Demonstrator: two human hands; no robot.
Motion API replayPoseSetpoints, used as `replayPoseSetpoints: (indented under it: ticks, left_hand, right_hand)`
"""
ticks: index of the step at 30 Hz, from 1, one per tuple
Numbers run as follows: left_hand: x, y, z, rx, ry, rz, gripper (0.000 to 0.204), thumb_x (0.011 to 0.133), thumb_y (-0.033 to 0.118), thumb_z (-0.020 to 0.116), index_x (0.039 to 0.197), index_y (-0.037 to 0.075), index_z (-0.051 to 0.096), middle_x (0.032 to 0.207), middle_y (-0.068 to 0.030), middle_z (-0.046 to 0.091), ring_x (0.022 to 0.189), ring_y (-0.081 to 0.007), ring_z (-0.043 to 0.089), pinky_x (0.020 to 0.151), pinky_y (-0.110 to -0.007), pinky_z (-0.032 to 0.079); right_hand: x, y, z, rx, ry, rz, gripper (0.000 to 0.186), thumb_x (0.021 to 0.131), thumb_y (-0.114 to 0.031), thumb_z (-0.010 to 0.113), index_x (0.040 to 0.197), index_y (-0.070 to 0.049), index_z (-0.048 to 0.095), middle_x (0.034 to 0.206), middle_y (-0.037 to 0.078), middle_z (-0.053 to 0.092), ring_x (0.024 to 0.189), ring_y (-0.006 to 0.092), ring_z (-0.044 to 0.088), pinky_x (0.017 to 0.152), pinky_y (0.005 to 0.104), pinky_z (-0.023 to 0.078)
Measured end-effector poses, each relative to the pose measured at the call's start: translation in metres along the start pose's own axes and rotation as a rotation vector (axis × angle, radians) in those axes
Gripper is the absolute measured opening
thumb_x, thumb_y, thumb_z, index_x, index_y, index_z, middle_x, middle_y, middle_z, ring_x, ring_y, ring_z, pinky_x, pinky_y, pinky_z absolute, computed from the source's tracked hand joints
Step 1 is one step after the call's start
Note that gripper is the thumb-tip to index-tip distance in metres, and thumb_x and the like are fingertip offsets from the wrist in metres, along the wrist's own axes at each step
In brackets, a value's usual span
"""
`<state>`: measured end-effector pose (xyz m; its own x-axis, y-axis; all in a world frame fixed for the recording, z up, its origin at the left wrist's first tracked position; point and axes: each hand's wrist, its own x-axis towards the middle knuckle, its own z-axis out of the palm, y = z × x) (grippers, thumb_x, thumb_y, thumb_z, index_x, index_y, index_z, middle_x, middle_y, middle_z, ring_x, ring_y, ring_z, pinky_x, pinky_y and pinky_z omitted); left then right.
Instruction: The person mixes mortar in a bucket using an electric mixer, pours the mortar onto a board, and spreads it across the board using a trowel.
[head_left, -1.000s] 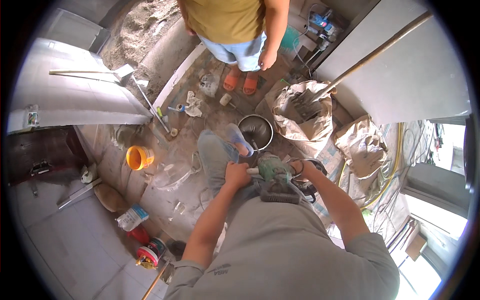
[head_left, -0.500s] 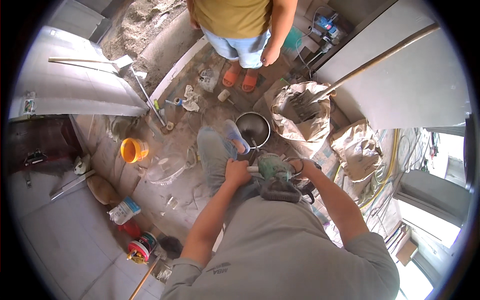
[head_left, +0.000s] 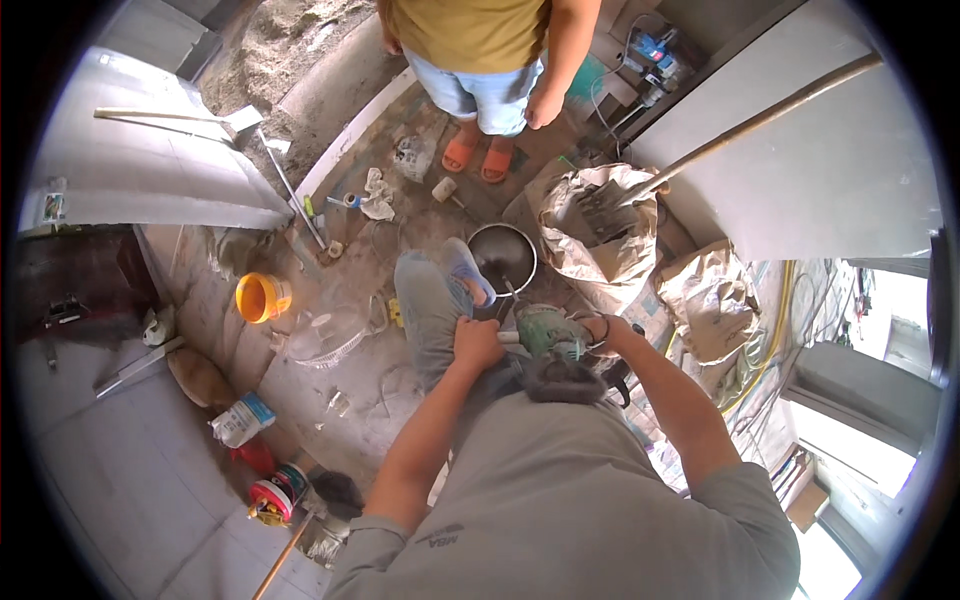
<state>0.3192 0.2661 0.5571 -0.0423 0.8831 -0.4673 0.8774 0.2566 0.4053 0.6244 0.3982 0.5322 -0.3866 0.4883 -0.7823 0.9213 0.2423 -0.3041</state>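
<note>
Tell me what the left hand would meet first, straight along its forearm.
Probably the round, pale-rimmed grey bucket, maybe brushing the blue slip-on sandal; depth below the left hand is unclear.

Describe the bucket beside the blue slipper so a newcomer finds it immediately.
Find the open paper sack with a long wooden handle rising from it. Left of it, beside the blue slipper, stands the pale-rimmed bucket. Unlike the yellow bucket farther left, it has the shaft of the green power tool reaching inside.
</note>
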Motion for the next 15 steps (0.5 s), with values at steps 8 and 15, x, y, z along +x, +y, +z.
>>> replayPoseSetpoints:
  ticks: [8,15]
  left_hand:
    - [0.003,0.001,-0.004,-0.029,-0.009,-0.039,0.021,0.070,0.019,0.063,0.087,0.010,0.071,0.082,-0.0165,0.071,0.085,-0.0328,0.070,0.094,-0.044,0.041]
    - [0.004,0.005,-0.001,-0.075,-0.005,-0.097,0.023,0.073,0.019,0.062,0.092,0.009,0.073,0.085,-0.0157,0.073,0.085,-0.0315,0.070,0.093,-0.042,0.041]
  right_hand:
    - [0.015,-0.003,-0.016,-0.081,0.044,0.014,0.086,0.049,-0.041,0.093,0.123,-0.010,0.063,0.116,0.017,0.068,0.108,0.0334,0.066,0.095,0.0395,0.053]
    - [0.052,0.004,-0.028,-0.285,0.004,-0.087,0.073,0.055,-0.035,0.087,0.121,-0.014,0.065,0.114,0.015,0.069,0.107,0.0316,0.067,0.093,0.0387,0.054]
